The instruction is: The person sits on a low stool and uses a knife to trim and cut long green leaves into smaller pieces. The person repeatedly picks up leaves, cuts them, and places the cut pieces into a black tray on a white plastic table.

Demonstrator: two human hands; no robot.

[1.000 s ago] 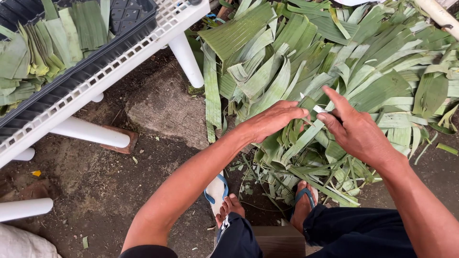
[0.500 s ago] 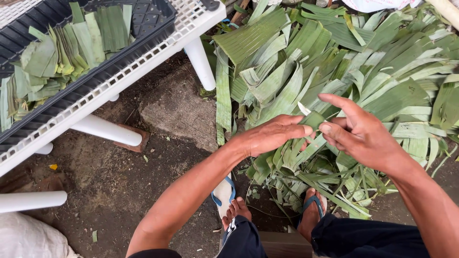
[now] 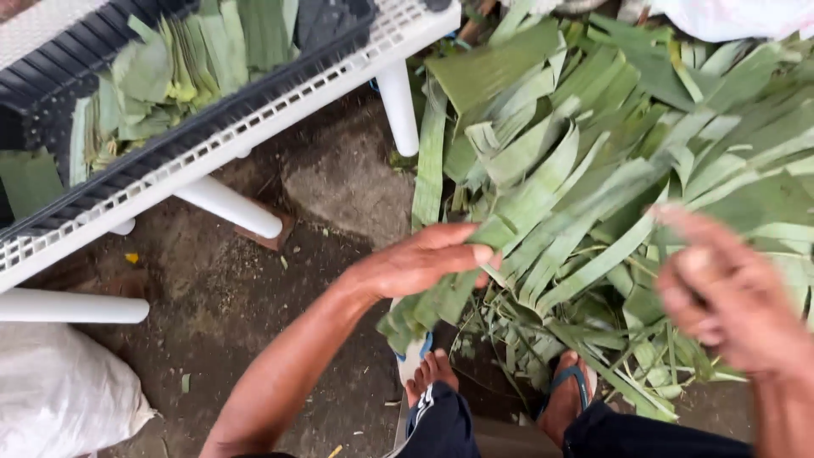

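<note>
Sorting step, it seems: left hand [image 3: 415, 265] is clamped on a leaf strip [image 3: 441, 297] above the leaf pile [image 3: 593, 170]; right hand [image 3: 729, 297] is blurred, grip unclear. Next needs a careful pull free.
</note>
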